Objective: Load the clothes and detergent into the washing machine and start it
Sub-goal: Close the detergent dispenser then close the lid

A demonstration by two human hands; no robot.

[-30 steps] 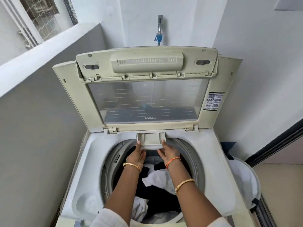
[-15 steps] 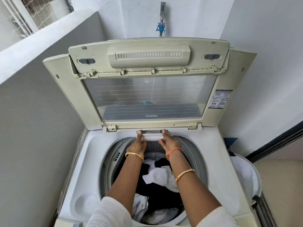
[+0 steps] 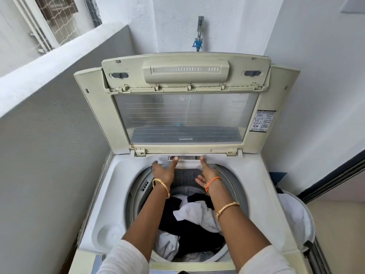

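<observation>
A grey wall with a white ledge runs along the left, and a window with wire mesh sits above it in the far corner. Just beside this wall stands the white top-loading washing machine, with its cream plastic lid with a clear panel raised upright at the back. A metal tap with a blue connector sticks out of the white wall behind the lid.

The left hand reaches over the rear of the drum opening, fingers spread and fairly straight, one fingertip touching the front of the white detergent drawer, which sits pushed flush into the machine's back edge below the lid hinge. A gold bangle circles that wrist. Below both forearms, the grey-rimmed drum holds the pile of black and white clothes, lying loose inside it.

The right hand mirrors the left, fingers spread and relaxed, its forefinger tip on the drawer's right end; it grips nothing. An orange thread band and a gold bangle sit on this arm.

To the right of the machine, near it, stands a round white laundry basket, and beyond it a dark door frame.
</observation>
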